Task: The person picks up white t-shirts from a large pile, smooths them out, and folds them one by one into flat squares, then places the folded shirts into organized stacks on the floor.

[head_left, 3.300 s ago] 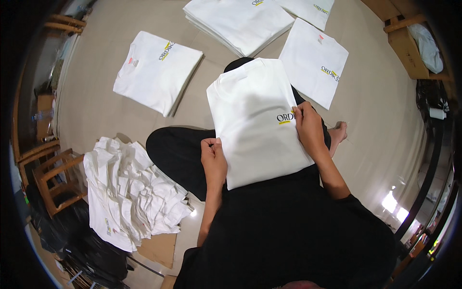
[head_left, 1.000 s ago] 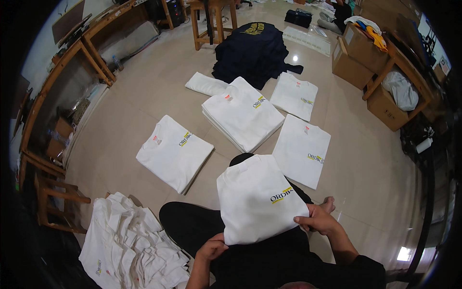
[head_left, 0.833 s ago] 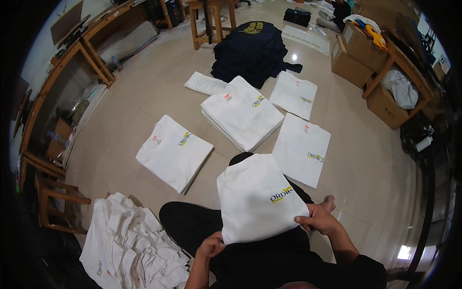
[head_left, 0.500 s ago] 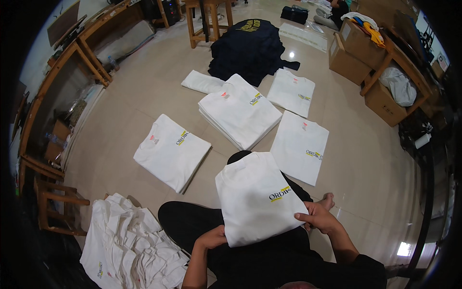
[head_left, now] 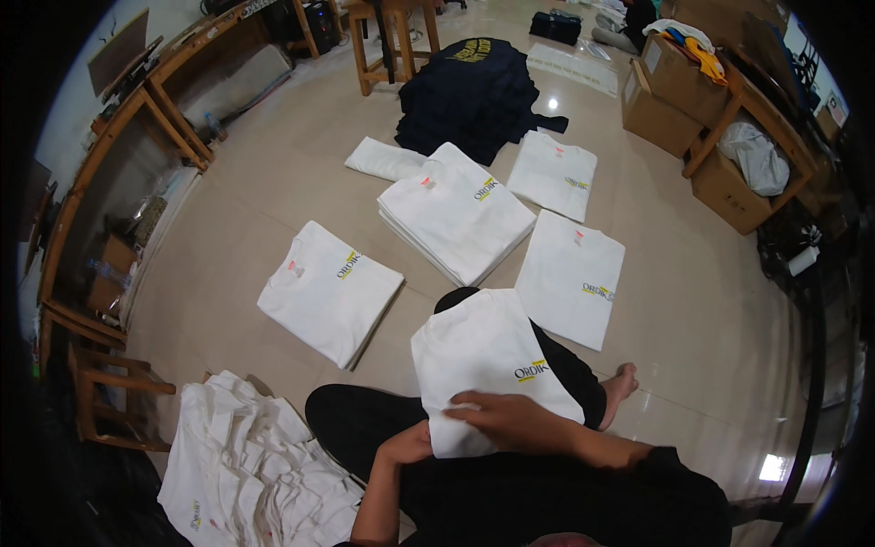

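A folded white T-shirt (head_left: 478, 342) with a dark and yellow chest print lies across my lap. Its lower left corner is pinched in my left hand (head_left: 408, 444), whose fingertips are partly hidden by the cloth. Reaching across the shirt's lower part, my right hand (head_left: 510, 421) has its fingers stretched out to the left over the fabric, slightly blurred. Whether it presses on the cloth or hovers just above, I cannot tell. Beyond my knees are a stack of folded white T-shirts (head_left: 460, 214) and separate folded ones to its left (head_left: 328, 296) and right (head_left: 572, 283).
A loose heap of white shirts (head_left: 251, 456) lies by my left knee. Farther off are a dark navy garment pile (head_left: 469, 96) and a wooden stool (head_left: 394, 41). Cardboard boxes (head_left: 679, 96) stand at right, a wooden desk (head_left: 155, 82) at left. Another person (head_left: 629, 27) sits far back.
My right hand has let go of the shirt's right edge and swung left across its lower part. My left hand keeps its hold on the corner.
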{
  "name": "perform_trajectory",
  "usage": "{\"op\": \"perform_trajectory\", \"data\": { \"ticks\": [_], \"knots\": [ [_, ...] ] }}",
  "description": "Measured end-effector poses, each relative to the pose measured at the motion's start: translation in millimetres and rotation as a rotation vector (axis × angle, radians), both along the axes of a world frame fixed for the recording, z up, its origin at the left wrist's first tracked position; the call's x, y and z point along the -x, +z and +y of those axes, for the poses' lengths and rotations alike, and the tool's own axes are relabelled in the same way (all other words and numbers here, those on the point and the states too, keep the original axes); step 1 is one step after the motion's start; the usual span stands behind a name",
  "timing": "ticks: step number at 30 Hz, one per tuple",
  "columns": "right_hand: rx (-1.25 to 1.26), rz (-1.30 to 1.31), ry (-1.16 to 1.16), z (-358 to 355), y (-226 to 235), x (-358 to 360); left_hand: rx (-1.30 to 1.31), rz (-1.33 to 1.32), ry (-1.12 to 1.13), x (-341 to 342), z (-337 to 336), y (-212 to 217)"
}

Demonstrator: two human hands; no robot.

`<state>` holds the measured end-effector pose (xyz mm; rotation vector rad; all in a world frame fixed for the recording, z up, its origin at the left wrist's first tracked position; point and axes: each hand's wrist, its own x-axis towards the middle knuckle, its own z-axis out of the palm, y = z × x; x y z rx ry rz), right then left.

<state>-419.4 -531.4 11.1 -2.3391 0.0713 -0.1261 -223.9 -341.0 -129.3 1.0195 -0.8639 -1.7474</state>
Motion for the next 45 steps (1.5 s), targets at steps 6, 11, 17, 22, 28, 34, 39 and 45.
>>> {"op": "perform_trajectory", "data": {
  "ticks": [6, 11, 17, 22, 28, 34, 39, 45],
  "knots": [
    [0.049, 0.098, 0.279, -3.9, -14.9, -32.2, -0.001, -0.083, -0.163, -14.2, -3.7, -49.1],
    [0.068, 0.1, 0.324, 0.4, -12.5, -46.5, -0.214, -0.37, -0.187, -6.3, -11.6, -5.7],
    [0.126, 0.199, 0.39, 4.4, -16.7, -51.3, -0.081, -0.448, -0.225, -2.3, -15.5, -40.8],
    [0.05, 0.175, 0.413, -0.7, 7.8, -52.3, -0.019, -0.562, -0.302, -1.4, -4.2, -69.7],
    [-0.001, 0.259, 0.42, -2.4, 16.6, -54.6, -0.03, -0.542, -0.261, 4.0, -15.5, -37.8],
    [0.017, 0.293, 0.414, -2.7, 13.5, -51.9, -0.13, -0.655, -0.291, 14.0, -19.6, -38.3],
    [0.034, 0.294, 0.44, -4.2, 15.7, -52.3, -0.161, -0.485, -0.084, 31.8, -7.5, -36.7],
    [-0.009, 0.261, 0.396, 0.7, 7.3, -45.8, 0.018, -0.474, -0.082, 24.7, -9.9, 4.1]
  ]
}}
